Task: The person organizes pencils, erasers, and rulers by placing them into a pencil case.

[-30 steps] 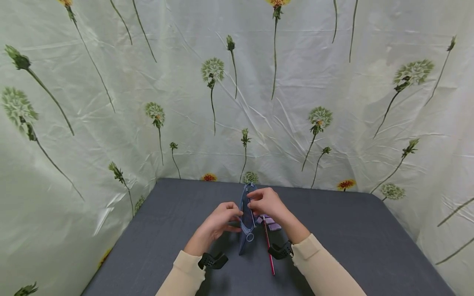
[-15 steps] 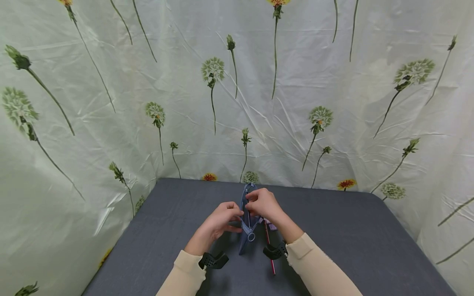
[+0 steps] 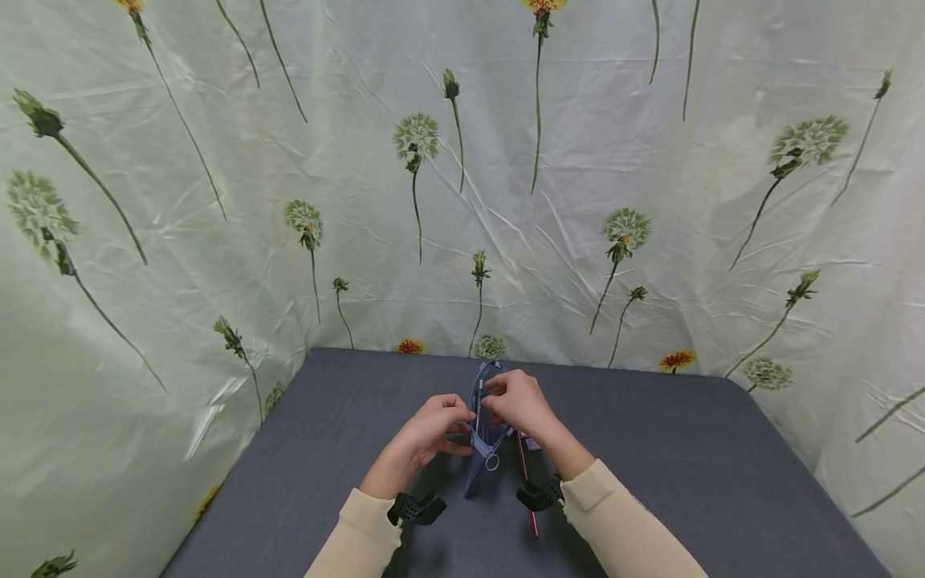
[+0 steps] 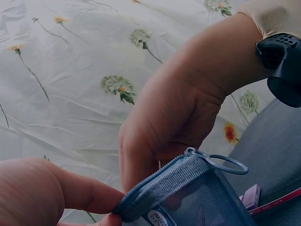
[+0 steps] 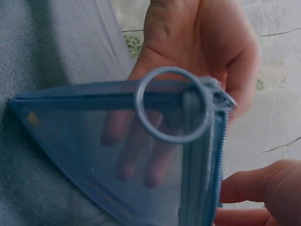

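A blue mesh zip pouch point(image 3: 475, 474) with a ring pull point(image 5: 173, 104) stands on edge on the dark table, its zipped mouth open upward. My left hand point(image 3: 433, 429) pinches the near-left zip rim, seen close in the left wrist view. At the mouth's right side is my right hand point(image 3: 523, 401); its thumb and finger sit at the zip edge point(image 5: 220, 160) and appear to pinch it, though the fingertips are partly hidden. Inside the mouth a slim pale stick-like item point(image 3: 479, 395) shows, its kind unclear.
On the dark grey table point(image 3: 694, 466), a red pencil-like stick point(image 3: 533, 523) lies right of the pouch, partly under the right wrist. Small lilac blocks point(image 4: 252, 195) lie beside it. A flower-printed curtain point(image 3: 347, 160) hangs behind.
The slim item in the pouch's mouth has shifted left against the left rim. My right hand has moved slightly left and the mouth's right side looks wider. My left hand stays put.
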A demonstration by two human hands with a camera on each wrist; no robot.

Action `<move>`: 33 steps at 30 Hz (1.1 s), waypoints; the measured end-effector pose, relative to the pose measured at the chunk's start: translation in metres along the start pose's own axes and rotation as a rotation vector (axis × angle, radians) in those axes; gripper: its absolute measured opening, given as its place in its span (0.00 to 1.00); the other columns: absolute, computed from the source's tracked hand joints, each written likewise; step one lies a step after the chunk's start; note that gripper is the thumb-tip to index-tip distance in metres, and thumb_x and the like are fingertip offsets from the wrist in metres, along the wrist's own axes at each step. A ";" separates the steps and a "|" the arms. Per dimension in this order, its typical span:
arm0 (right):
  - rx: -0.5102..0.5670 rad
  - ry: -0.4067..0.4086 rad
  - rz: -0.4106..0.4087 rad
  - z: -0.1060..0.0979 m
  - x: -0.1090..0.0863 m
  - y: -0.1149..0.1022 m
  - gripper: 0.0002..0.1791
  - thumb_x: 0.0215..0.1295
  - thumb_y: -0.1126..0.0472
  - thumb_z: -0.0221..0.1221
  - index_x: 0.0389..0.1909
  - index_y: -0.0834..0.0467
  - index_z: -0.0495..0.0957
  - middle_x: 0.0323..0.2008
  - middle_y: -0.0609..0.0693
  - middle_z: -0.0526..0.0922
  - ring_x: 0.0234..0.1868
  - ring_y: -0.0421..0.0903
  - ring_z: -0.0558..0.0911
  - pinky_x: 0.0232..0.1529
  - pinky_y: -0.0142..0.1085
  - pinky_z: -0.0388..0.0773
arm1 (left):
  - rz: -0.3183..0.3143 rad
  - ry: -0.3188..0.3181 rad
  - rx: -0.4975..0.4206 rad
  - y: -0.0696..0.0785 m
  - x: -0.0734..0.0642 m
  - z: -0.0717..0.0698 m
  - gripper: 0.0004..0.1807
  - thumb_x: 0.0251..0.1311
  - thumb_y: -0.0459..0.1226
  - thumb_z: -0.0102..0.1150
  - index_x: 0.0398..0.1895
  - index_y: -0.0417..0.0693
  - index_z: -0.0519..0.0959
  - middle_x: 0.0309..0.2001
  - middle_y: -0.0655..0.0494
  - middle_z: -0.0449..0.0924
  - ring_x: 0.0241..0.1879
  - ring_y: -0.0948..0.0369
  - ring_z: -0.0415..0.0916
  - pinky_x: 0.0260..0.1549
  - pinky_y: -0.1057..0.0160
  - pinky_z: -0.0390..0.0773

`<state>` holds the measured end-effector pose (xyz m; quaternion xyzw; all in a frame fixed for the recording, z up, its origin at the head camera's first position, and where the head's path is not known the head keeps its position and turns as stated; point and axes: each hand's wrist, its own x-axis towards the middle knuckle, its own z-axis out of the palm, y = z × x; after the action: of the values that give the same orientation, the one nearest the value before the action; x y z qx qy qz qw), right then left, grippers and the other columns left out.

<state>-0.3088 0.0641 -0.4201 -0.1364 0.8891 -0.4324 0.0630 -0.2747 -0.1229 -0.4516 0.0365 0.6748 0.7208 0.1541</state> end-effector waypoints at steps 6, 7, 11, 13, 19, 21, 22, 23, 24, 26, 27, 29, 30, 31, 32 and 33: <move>0.023 0.083 -0.037 -0.013 -0.009 -0.005 0.15 0.68 0.61 0.63 0.53 0.59 0.84 0.39 0.53 0.87 0.28 0.51 0.87 0.28 0.40 0.84 | 0.002 0.017 0.006 0.002 0.001 0.002 0.10 0.67 0.33 0.58 0.27 0.47 0.70 0.36 0.49 0.72 0.36 0.50 0.74 0.33 0.46 0.85; 0.028 0.098 -0.042 -0.015 -0.011 -0.006 0.14 0.68 0.61 0.63 0.52 0.58 0.84 0.39 0.52 0.87 0.29 0.52 0.87 0.28 0.40 0.84 | 0.001 0.019 0.007 0.002 0.001 0.003 0.10 0.67 0.33 0.58 0.27 0.47 0.71 0.36 0.49 0.72 0.36 0.50 0.74 0.33 0.45 0.85; 0.050 0.141 -0.037 -0.024 -0.018 -0.005 0.13 0.67 0.61 0.64 0.51 0.55 0.84 0.38 0.51 0.86 0.29 0.52 0.86 0.29 0.40 0.85 | -0.001 0.019 0.013 0.002 0.001 0.003 0.10 0.67 0.34 0.58 0.27 0.46 0.71 0.38 0.48 0.73 0.37 0.49 0.74 0.33 0.45 0.85; 0.043 0.153 -0.038 -0.028 -0.022 -0.003 0.13 0.67 0.61 0.64 0.51 0.54 0.84 0.37 0.50 0.86 0.28 0.49 0.86 0.29 0.39 0.84 | -0.005 0.021 0.015 0.002 0.002 0.003 0.10 0.68 0.35 0.57 0.28 0.46 0.71 0.39 0.47 0.73 0.37 0.48 0.74 0.33 0.46 0.85; 0.027 0.185 -0.054 -0.034 -0.034 0.004 0.15 0.66 0.60 0.64 0.53 0.56 0.84 0.35 0.49 0.86 0.26 0.43 0.83 0.27 0.38 0.83 | -0.013 0.023 0.013 0.001 0.002 0.003 0.10 0.68 0.34 0.56 0.28 0.46 0.71 0.42 0.44 0.73 0.40 0.45 0.75 0.34 0.46 0.86; 0.020 0.193 -0.060 -0.034 -0.037 0.007 0.16 0.66 0.61 0.64 0.53 0.58 0.84 0.34 0.52 0.87 0.26 0.44 0.83 0.26 0.37 0.82 | -0.013 0.021 0.012 0.001 0.002 0.002 0.10 0.68 0.34 0.56 0.28 0.46 0.71 0.43 0.43 0.73 0.41 0.45 0.75 0.34 0.46 0.86; 0.015 0.196 -0.062 -0.034 -0.038 0.009 0.16 0.66 0.61 0.64 0.53 0.58 0.84 0.34 0.52 0.87 0.25 0.44 0.83 0.26 0.37 0.82 | -0.013 0.020 0.012 0.001 0.003 0.002 0.10 0.68 0.34 0.56 0.27 0.46 0.71 0.43 0.43 0.73 0.40 0.45 0.75 0.34 0.47 0.86; 0.007 0.199 -0.063 -0.034 -0.040 0.010 0.15 0.66 0.61 0.64 0.53 0.58 0.84 0.34 0.53 0.87 0.24 0.43 0.83 0.25 0.37 0.81 | -0.013 0.018 0.012 0.001 0.003 0.002 0.10 0.68 0.33 0.56 0.27 0.46 0.71 0.43 0.43 0.73 0.40 0.46 0.74 0.34 0.47 0.86; 0.001 0.201 -0.063 -0.034 -0.041 0.012 0.15 0.66 0.61 0.64 0.53 0.58 0.84 0.33 0.53 0.87 0.24 0.43 0.83 0.25 0.37 0.81 | -0.012 0.015 0.011 0.001 0.003 0.001 0.10 0.68 0.33 0.55 0.27 0.46 0.71 0.43 0.43 0.73 0.39 0.47 0.74 0.34 0.47 0.86; -0.012 0.204 -0.062 -0.032 -0.043 0.016 0.15 0.66 0.62 0.64 0.52 0.59 0.84 0.31 0.51 0.86 0.23 0.43 0.82 0.24 0.37 0.80 | -0.009 0.013 0.013 0.001 0.002 0.001 0.10 0.68 0.33 0.55 0.27 0.46 0.71 0.43 0.44 0.73 0.38 0.48 0.74 0.34 0.47 0.86; -0.018 0.204 -0.061 -0.032 -0.044 0.019 0.15 0.65 0.62 0.65 0.52 0.59 0.84 0.30 0.49 0.86 0.23 0.43 0.82 0.24 0.37 0.80 | -0.008 0.013 0.013 0.000 0.002 0.001 0.10 0.69 0.33 0.55 0.27 0.46 0.71 0.43 0.44 0.73 0.38 0.48 0.74 0.34 0.47 0.86; -0.017 0.203 -0.056 -0.030 -0.046 0.023 0.14 0.65 0.62 0.65 0.51 0.59 0.84 0.29 0.47 0.85 0.23 0.43 0.82 0.23 0.37 0.81 | -0.006 0.014 0.012 0.000 0.001 0.001 0.11 0.68 0.33 0.57 0.27 0.46 0.71 0.44 0.44 0.72 0.38 0.49 0.74 0.34 0.46 0.85; -0.015 0.202 -0.053 -0.030 -0.048 0.026 0.14 0.65 0.62 0.65 0.51 0.59 0.84 0.28 0.47 0.84 0.23 0.45 0.83 0.23 0.37 0.81 | -0.006 0.015 0.012 0.000 0.001 0.001 0.11 0.68 0.33 0.58 0.27 0.46 0.71 0.44 0.44 0.72 0.38 0.49 0.74 0.34 0.46 0.85; -0.011 0.201 -0.049 -0.029 -0.049 0.028 0.14 0.64 0.63 0.65 0.51 0.58 0.85 0.28 0.47 0.84 0.24 0.46 0.83 0.23 0.36 0.81 | -0.005 0.017 0.012 -0.001 0.000 0.001 0.11 0.68 0.33 0.58 0.26 0.46 0.71 0.43 0.44 0.72 0.38 0.48 0.74 0.34 0.46 0.85; -0.008 0.199 -0.046 -0.029 -0.050 0.030 0.14 0.64 0.63 0.65 0.50 0.57 0.85 0.28 0.46 0.84 0.23 0.47 0.83 0.23 0.36 0.81 | -0.007 0.018 0.011 -0.001 0.000 0.001 0.11 0.67 0.33 0.59 0.26 0.46 0.71 0.43 0.44 0.72 0.38 0.48 0.74 0.34 0.46 0.85; -0.009 0.198 -0.045 -0.028 -0.051 0.032 0.14 0.63 0.63 0.65 0.50 0.57 0.85 0.28 0.46 0.83 0.23 0.47 0.83 0.22 0.36 0.81 | -0.008 0.019 0.011 -0.001 0.000 0.001 0.11 0.67 0.34 0.60 0.26 0.47 0.71 0.43 0.45 0.72 0.38 0.48 0.74 0.34 0.46 0.85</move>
<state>-0.2729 0.1196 -0.4282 -0.1133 0.8895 -0.4412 -0.0355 -0.2746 -0.1220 -0.4525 0.0278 0.6805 0.7167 0.1500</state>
